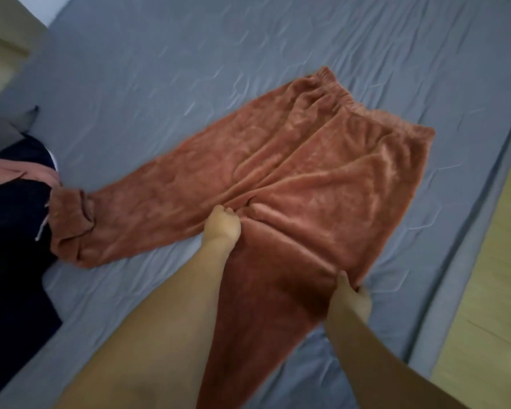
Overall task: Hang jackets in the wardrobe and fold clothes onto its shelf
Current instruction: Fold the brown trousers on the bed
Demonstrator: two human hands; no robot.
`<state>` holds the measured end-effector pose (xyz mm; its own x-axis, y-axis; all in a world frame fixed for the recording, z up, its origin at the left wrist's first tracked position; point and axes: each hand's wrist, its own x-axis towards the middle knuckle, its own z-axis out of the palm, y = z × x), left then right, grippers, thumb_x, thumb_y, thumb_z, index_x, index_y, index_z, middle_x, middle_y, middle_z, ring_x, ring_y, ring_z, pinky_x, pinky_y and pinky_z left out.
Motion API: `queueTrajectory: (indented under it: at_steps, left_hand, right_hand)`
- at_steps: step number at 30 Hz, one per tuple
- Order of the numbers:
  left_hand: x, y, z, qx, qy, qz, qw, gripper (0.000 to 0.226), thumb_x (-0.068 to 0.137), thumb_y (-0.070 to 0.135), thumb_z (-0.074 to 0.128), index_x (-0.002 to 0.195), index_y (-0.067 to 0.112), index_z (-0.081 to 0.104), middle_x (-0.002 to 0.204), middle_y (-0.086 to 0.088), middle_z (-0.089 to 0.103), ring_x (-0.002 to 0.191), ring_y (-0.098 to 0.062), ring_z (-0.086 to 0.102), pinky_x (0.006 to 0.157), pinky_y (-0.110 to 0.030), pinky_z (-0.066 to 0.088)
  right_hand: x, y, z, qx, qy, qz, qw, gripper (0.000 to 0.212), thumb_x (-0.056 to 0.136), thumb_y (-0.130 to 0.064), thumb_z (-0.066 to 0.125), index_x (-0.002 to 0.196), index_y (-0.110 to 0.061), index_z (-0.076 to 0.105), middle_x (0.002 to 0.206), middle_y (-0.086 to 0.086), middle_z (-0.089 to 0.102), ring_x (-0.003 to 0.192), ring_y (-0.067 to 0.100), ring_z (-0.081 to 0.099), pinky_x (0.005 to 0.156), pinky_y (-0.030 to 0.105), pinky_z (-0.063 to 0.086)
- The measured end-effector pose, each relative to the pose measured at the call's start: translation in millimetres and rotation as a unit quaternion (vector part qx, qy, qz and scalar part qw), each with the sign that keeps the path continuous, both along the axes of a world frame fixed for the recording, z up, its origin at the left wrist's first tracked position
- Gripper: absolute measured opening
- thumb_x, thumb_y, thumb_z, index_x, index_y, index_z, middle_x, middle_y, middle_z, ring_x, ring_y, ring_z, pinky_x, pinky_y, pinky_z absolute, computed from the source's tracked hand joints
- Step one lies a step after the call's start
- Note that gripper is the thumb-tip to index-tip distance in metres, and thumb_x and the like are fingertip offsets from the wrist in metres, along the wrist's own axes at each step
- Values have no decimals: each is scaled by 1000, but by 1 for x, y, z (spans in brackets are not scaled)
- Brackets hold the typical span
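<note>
- The pants [292, 160] lie spread out on the bed [160, 84], near its right edge.
- They are rusty orange, soft and fuzzy, with a bunched stretchy band at the top end, far from the person.
- One leg lies flat and points left. Its cuff touches a pile of dark clothes [15, 231] at the left side of the bed.
- The other leg points down toward the person, between the two arms.
- The left hand [220, 224] sits where the two legs meet. Its fingers are curled and pinch a fold of the fuzzy cloth.
- The right hand [350, 296] is at the right edge of the near leg. Its thumb and fingers grip that edge.
- The bed has a gray-blue sheet with many little wrinkles.
- The pile has dark blue cloth, a bit of pink, and a white string.
- A pale wood floor [484, 320] shows to the right of the bed.
</note>
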<state>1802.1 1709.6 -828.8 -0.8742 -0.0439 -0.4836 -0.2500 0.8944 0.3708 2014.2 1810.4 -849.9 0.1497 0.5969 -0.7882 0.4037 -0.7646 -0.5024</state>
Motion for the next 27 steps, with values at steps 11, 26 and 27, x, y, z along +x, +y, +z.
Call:
queueTrajectory:
  at_steps: [11,26,27]
  left_hand:
    - [-15,-278,26,-351,13,-242,904,83,88,38,58,152,23,8,159,-7,4,147,-32,1,117,-55,12]
    - [-87,-371,-4,-440,157,-382,798,28,93,14,42,116,11,57,107,-8,67,102,-29,60,113,-45,25]
    - [-74,-373,2,-412,123,-351,832,28,94,14,44,118,9,56,105,-9,69,96,-30,64,100,-43,39]
  right_hand:
    - [-98,-187,44,354,-119,619,692,81,78,-24,56,152,-11,24,160,12,13,147,29,9,117,41,-12]
    - [-251,-213,-14,486,-105,801,334,33,88,-10,45,119,-18,53,119,7,52,113,32,47,95,42,36]
    - [-249,-207,-9,479,-106,806,330,32,87,-10,47,117,-18,55,117,7,55,110,32,49,93,41,38]
